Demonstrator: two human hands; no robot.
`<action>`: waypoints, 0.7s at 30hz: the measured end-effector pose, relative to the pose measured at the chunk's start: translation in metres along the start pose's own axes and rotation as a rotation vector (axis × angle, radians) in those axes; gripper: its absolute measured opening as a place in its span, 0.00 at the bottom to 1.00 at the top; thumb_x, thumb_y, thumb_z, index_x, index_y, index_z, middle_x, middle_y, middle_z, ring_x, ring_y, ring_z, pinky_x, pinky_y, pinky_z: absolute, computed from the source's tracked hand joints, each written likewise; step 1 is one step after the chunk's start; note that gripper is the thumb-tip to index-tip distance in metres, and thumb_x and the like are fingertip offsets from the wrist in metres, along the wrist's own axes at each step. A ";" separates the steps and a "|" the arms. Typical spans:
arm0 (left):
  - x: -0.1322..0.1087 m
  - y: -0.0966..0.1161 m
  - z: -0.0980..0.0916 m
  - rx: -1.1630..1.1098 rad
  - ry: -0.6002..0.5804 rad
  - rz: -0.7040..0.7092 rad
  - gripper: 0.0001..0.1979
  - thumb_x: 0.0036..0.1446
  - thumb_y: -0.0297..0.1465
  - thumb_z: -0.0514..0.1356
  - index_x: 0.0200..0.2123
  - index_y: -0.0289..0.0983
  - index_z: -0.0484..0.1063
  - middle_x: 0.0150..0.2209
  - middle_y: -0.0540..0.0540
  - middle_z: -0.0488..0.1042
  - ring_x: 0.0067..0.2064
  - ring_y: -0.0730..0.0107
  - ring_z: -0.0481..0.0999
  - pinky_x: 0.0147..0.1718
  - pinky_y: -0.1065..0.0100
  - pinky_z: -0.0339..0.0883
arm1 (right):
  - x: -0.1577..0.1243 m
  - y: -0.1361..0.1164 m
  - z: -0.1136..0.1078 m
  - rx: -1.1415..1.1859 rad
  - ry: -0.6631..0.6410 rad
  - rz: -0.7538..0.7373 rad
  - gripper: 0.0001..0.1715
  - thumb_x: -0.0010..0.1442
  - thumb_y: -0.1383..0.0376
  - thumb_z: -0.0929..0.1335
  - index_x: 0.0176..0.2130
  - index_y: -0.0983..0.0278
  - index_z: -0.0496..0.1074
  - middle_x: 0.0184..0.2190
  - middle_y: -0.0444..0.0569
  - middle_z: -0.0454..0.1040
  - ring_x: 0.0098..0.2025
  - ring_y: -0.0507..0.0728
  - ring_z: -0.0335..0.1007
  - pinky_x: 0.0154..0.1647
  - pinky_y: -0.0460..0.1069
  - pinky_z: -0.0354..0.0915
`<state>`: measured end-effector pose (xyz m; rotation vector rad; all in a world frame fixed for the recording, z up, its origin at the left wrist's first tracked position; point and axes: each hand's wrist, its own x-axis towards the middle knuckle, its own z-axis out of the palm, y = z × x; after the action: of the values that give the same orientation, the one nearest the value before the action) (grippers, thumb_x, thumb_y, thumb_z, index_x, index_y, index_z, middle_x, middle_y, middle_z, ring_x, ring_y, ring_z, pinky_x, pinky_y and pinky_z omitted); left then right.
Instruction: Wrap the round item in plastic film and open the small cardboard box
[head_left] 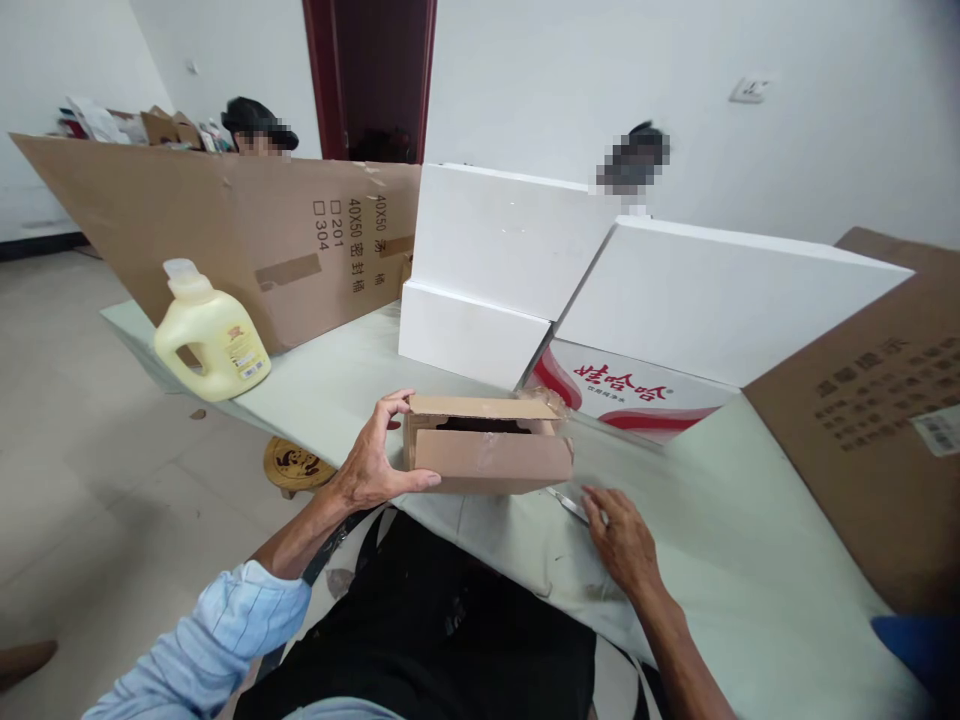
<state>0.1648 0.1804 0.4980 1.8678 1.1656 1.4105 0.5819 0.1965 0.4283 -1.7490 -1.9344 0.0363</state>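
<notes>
Two hands at work over a pale green tabletop [750, 560]. Left hand [371, 465] grips the left end of a small cardboard box [487, 445], thumb along the front face, fingers curled over the top edge. Box sits near the tabletop's front edge, centre of view, its top partly open with a dark gap showing, clear tape on its front flap and right end.

Right hand [622, 540] lies at 4 o'clock from the box, palm down, fingers loosely spread and holding nothing; fingertips touch a thin metal tool [568, 505] flat on the tabletop. Tool type too small to tell.

At 10 o'clock from the box, well apart, a cream plastic jug [210, 335] stands upright. Behind it a large cardboard sheet [225, 230] leans, printed with characters. At 12 o'clock, white foam blocks [495, 270]; at 1 o'clock, a tilted white foam slab [720, 300] over a red-and-white printed carton [630, 395]. At 3 o'clock, another brown carton [870, 420]. Round wooden piece [296, 465] on the floor at 9 o'clock.
</notes>
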 end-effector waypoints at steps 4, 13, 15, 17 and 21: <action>-0.001 0.001 0.000 -0.011 -0.014 -0.004 0.43 0.45 0.37 0.79 0.58 0.45 0.58 0.73 0.31 0.59 0.72 0.41 0.65 0.63 0.42 0.66 | 0.023 -0.073 -0.045 0.167 0.311 -0.246 0.18 0.75 0.56 0.62 0.47 0.60 0.77 0.44 0.57 0.79 0.48 0.66 0.75 0.57 0.62 0.70; 0.012 0.009 -0.015 0.203 -0.099 0.041 0.50 0.48 0.39 0.77 0.69 0.44 0.55 0.72 0.32 0.63 0.72 0.38 0.66 0.65 0.39 0.65 | 0.056 -0.155 -0.056 0.131 0.144 -0.642 0.17 0.76 0.60 0.63 0.55 0.64 0.76 0.52 0.58 0.77 0.55 0.66 0.70 0.59 0.63 0.67; 0.018 0.013 -0.020 0.309 -0.159 0.095 0.47 0.52 0.40 0.75 0.70 0.44 0.56 0.71 0.33 0.64 0.71 0.39 0.66 0.67 0.39 0.63 | 0.058 -0.150 -0.049 0.141 0.134 -0.641 0.17 0.77 0.60 0.62 0.55 0.64 0.75 0.49 0.57 0.77 0.52 0.65 0.71 0.59 0.63 0.67; 0.023 0.017 -0.023 0.387 -0.216 0.151 0.43 0.55 0.40 0.73 0.69 0.43 0.58 0.72 0.33 0.64 0.72 0.40 0.66 0.68 0.39 0.62 | 0.058 -0.146 -0.044 0.160 0.157 -0.639 0.16 0.78 0.60 0.62 0.55 0.63 0.75 0.47 0.56 0.78 0.50 0.65 0.72 0.58 0.63 0.68; 0.030 0.022 -0.026 0.477 -0.266 0.201 0.40 0.58 0.41 0.71 0.69 0.43 0.59 0.72 0.33 0.63 0.72 0.41 0.65 0.69 0.40 0.62 | 0.055 -0.144 -0.041 0.164 0.216 -0.649 0.15 0.77 0.60 0.63 0.55 0.64 0.74 0.46 0.56 0.78 0.49 0.65 0.73 0.54 0.62 0.69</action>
<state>0.1501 0.1933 0.5389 2.4740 1.2839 0.9887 0.4644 0.2108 0.5353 -0.9193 -2.1667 -0.2098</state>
